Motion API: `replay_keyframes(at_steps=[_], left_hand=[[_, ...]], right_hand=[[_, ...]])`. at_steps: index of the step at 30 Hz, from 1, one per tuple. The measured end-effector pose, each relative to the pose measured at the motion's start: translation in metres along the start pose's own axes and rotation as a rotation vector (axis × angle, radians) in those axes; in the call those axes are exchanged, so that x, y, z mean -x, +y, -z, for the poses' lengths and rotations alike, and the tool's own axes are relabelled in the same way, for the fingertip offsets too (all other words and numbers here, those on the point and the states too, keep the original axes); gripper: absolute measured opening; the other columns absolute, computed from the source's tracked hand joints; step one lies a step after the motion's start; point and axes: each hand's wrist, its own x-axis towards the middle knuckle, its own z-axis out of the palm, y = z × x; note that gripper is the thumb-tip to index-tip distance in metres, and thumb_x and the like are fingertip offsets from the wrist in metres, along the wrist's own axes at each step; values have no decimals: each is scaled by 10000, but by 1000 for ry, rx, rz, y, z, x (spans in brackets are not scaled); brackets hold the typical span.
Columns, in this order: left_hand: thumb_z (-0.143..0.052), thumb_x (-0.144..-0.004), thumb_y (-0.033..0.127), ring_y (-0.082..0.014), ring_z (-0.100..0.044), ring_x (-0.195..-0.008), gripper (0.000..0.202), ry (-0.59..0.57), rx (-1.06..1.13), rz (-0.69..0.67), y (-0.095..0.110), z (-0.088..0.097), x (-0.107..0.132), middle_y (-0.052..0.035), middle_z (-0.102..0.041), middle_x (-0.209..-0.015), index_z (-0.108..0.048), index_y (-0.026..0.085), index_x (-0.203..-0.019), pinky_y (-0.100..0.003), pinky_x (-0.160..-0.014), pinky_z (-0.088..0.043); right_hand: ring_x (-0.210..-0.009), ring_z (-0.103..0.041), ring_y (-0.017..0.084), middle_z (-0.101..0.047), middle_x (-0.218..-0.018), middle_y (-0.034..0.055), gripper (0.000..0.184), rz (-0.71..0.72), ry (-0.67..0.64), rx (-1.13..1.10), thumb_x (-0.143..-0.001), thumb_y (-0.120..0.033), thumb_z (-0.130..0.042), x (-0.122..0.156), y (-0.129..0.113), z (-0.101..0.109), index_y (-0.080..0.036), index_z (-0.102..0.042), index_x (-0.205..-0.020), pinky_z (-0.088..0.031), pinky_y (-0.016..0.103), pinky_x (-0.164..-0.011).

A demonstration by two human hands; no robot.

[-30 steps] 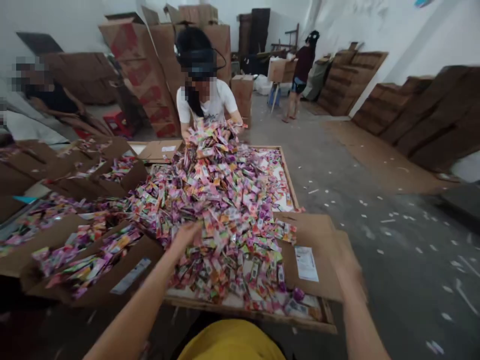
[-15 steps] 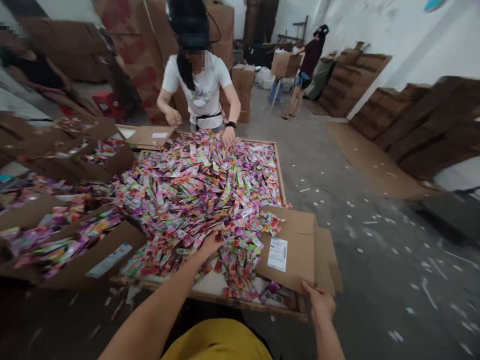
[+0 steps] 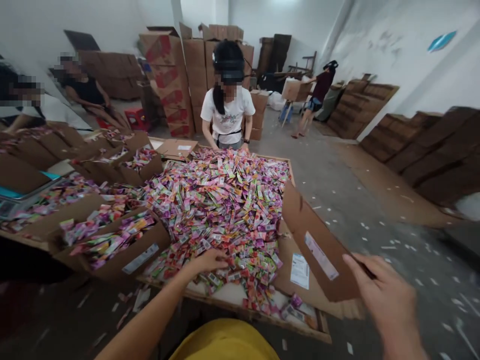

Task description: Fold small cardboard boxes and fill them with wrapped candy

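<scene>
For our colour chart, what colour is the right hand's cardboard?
The cardboard is brown; see the head view.

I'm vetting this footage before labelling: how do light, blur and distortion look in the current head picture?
Head view: dim light, a bright patch at the top edge, deep shadow lower left; head view: the right hand looks soft, and small print on the packets is unreadable; head view: the far-right cardboard stacks lean and look stretched, probably lens distortion.
</scene>
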Motion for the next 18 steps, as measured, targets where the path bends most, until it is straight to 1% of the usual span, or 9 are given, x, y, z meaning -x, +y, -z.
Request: replay_keyframes(at_steps=[2, 3, 5, 6, 8, 10, 12, 15, 18], left_hand=[[-579, -803, 637, -305, -639, -1067, 612, 177, 133, -48, 16, 28, 22, -106, -702, -1129, -673, 144, -1153, -358, -841, -520], [-467, -870, 655, -299, -580, -1193, 651, 280, 208, -81, 24, 41, 33, -119, -624, -1293, -582, 173, -1292, -360, -892, -510], [-309, -946, 638, -257, -445, -1357, 627, 478, 379, -166, 37, 63, 51, -94, -454, -1485, -389, 271, -1448, -352, -969, -480], [-308, -949, 638, -242, -430, -1369, 608, 577, 451, -189, 40, 71, 59, -81, -445, -1490, -359, 307, -1456, -345, -983, -472], [-420, -906, 653, -242, -520, -1263, 590, 768, 536, -165, 34, 79, 70, -87, -559, -1340, -441, 292, -1372, -345, -964, -477], [-546, -827, 661, -245, -596, -1065, 587, 924, 522, -51, 17, 79, 76, -79, -617, -1102, -517, 219, -1212, -367, -914, -491], [-660, -733, 637, -245, -587, -958, 615, 1031, 485, 41, -7, 74, 81, -59, -581, -983, -514, 182, -1122, -403, -906, -481], [-744, -645, 578, -257, -571, -971, 744, 1048, 418, 64, -35, 66, 91, -54, -568, -985, -488, 171, -1213, -439, -967, -443], [-718, -674, 555, -274, -559, -1085, 894, 980, 392, 36, -48, 62, 104, -96, -579, -1111, -375, 147, -1392, -445, -1048, -401]], right_hand=[[-820, -624, 177, -678, -891, 14, 298, 257, -64, -36, -879, -519, -586, -3, -51, 31, -256, -727, -869, -443, 288, -716], [-808, -622, 161, -674, -893, 6, 242, 339, -106, -77, -893, -472, -602, -1, -75, 38, -271, -735, -887, -447, 272, -710], [-807, -623, 156, -672, -894, 13, 169, 405, -221, -189, -899, -396, -627, 10, -111, 32, -287, -753, -925, -464, 262, -711], [-810, -625, 165, -674, -884, 24, 162, 389, -285, -255, -894, -381, -636, 19, -123, 19, -286, -763, -928, -474, 270, -715], [-801, -625, 197, -675, -844, 51, 193, 272, -388, -388, -873, -407, -645, 41, -134, -24, -270, -779, -887, -490, 304, -715], [-785, -627, 228, -681, -812, 72, 257, 86, -451, -503, -814, -477, -663, 66, -132, -78, -254, -790, -825, -500, 346, -722], [-813, -639, 265, -703, -819, 88, 294, -97, -516, -568, -718, -509, -699, 88, -124, -129, -241, -797, -787, -502, 395, -783], [-891, -646, 310, -734, -844, 93, 322, -350, -525, -579, -609, -519, -744, 109, -116, -178, -225, -791, -733, -468, 442, -892], [-939, -642, 311, -745, -886, 70, 373, -579, -459, -630, -522, -485, -802, 111, -119, -194, -212, -780, -775, -467, 412, -898]])
